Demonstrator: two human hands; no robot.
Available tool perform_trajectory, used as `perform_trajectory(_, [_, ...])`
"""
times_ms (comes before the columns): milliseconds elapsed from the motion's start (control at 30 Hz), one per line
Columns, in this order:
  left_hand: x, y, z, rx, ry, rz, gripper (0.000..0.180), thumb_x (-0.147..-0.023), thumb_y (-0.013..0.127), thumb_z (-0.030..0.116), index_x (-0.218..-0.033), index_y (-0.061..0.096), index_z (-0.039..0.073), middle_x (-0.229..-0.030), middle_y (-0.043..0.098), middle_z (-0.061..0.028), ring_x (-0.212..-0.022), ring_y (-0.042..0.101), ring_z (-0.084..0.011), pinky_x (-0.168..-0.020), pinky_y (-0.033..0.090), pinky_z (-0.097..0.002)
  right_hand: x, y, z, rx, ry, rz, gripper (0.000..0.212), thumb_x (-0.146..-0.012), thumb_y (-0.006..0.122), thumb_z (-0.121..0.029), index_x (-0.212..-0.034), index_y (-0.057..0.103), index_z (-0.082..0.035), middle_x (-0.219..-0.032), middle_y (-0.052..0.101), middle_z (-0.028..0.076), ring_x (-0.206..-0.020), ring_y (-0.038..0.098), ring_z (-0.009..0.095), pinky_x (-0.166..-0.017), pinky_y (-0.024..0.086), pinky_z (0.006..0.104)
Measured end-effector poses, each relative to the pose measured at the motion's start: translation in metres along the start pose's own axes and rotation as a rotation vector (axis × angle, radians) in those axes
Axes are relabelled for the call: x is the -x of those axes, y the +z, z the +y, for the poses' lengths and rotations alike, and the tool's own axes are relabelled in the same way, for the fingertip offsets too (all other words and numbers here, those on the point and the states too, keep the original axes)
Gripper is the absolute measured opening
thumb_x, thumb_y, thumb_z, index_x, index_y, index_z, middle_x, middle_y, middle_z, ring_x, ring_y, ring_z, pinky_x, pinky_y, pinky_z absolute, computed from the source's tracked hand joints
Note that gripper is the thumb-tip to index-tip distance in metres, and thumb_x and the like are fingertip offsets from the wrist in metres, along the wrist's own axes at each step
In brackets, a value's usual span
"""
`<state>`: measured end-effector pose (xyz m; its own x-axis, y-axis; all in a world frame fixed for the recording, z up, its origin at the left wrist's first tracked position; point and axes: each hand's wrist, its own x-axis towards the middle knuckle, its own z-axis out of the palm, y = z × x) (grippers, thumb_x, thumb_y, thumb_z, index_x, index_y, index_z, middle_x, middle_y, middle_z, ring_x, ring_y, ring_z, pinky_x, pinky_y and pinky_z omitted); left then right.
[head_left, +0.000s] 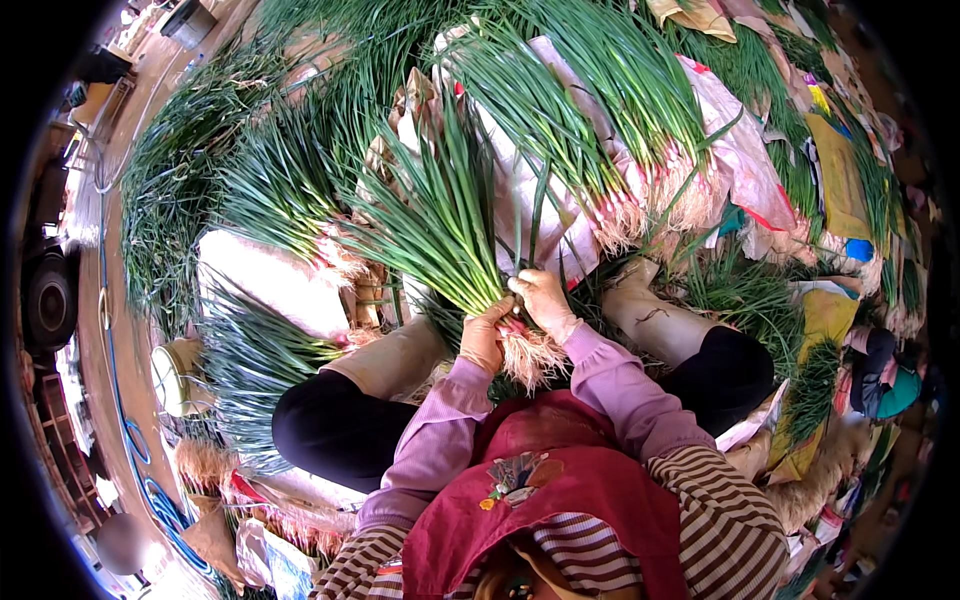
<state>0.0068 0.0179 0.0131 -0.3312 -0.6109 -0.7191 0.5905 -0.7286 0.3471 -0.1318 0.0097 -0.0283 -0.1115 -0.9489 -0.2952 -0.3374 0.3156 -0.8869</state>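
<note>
A bunch of spring onions [455, 250] lies in front of me, its green leaves fanning away and its pale roots toward my lap. My left hand [484, 340], in what looks like a thin tan glove, is wrapped round the stems just above the reddish bulbs. From the right, my right hand [545, 302], gloved alike, grips the same bunch with fingers bent at the stems. Whether a tie is between its fingers is too small to tell. Beyond my hands, another spring onion bunch [560, 150] rests with its roots toward me.
More spring onions [285, 190] lie in heaps left and far. White sacking [265, 275] spreads beneath several bunches. A pale bucket [178, 375] and a blue hose [165, 510] are at left. My bent knees flank the bunch. Another person [885, 375] is at far right.
</note>
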Motion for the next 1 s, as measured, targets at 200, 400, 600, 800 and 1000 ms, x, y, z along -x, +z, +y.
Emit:
perform_trajectory(200, [0.013,-0.004,-0.002,-0.146,0.184,-0.07,0.014,-0.079,0.063,0.003,-0.09,0.057,-0.003,-0.069,0.06,-0.0117,-0.044,0.058,-0.0234,-0.044,0.052,-0.0343,-0.006,-0.063,0.0,0.847,0.077,-0.276,0.035,-0.084,0.057,-0.037,-0.09,0.065,-0.003,-0.068,0.063,0.013,-0.071,0.062,0.028,-0.066,0.047,0.0413])
perform_trajectory(400, [0.008,0.017,-0.001,-0.03,0.026,-0.035,0.019,-0.076,0.066,-0.001,-0.094,0.059,0.0,-0.073,0.061,-0.0098,-0.053,0.059,-0.0213,-0.049,0.054,-0.0373,-0.077,-0.138,0.014,1.067,-0.175,0.377,0.019,-0.077,0.061,-0.022,-0.08,0.065,-0.004,-0.074,0.063,0.018,-0.065,0.061,0.033,-0.066,0.046,0.0427])
perform_trajectory(600, [0.0,-0.001,-0.001,-0.027,-0.013,-0.165,0.017,-0.079,0.064,0.01,-0.092,0.06,0.0,-0.07,0.063,-0.0124,-0.054,0.06,-0.0201,-0.052,0.054,-0.0315,0.029,-0.062,-0.04,0.405,-0.073,-0.222,0.019,-0.08,0.06,-0.023,-0.082,0.064,-0.005,-0.072,0.064,0.011,-0.065,0.06,0.025,-0.063,0.048,0.0342])
perform_trajectory(800, [-0.004,-0.007,-0.004,-0.08,0.018,-0.176,0.017,-0.08,0.063,0.011,-0.089,0.06,-0.002,-0.068,0.062,-0.0137,-0.056,0.062,-0.0221,-0.052,0.053,-0.032,0.004,-0.049,-0.035,-0.227,0.126,-0.044,0.023,-0.088,0.058,-0.022,-0.077,0.059,-0.001,-0.06,0.05,-0.001,-0.049,0.045,0.008,-0.044,0.035,0.0235])
perform_trajectory(1000, [0.0,-0.006,-0.002,-0.106,0.08,-0.154,0.018,-0.078,0.064,0.01,-0.091,0.06,-0.002,-0.066,0.062,-0.0134,-0.052,0.061,-0.0216,-0.048,0.052,-0.0309,-0.019,-0.024,0.007,0.265,-0.026,-0.192,0.012,-0.077,0.061,-0.013,-0.077,0.061,0.0,-0.069,0.06,0.014,-0.059,0.058,0.022,-0.056,0.046,0.0337])
